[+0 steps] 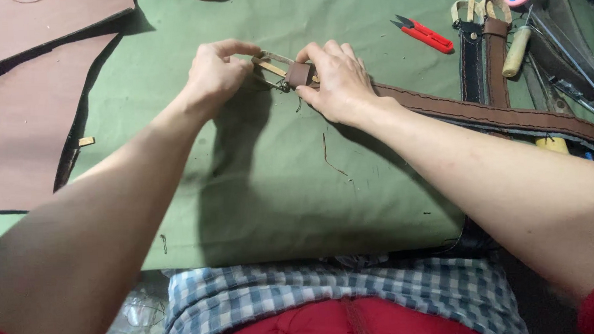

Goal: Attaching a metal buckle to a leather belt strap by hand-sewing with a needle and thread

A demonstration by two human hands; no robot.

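Near the top centre of the frame, the left hand (pixel 216 73) pinches the metal buckle (pixel 270 66) with thumb and curled fingers closed on its frame; just beside it, the right hand (pixel 333 78) presses down on the brown leather belt (pixel 481 112), fingers clamped around the folded loop end next to the buckle; the belt runs from there toward the right edge across the green mat (pixel 264 182); at upper right lie red thread snips (pixel 425 33), two more belts (pixel 482 52) and a wooden-handled awl (pixel 517 50); brown leather sheets (pixel 21 112) fill the upper left.
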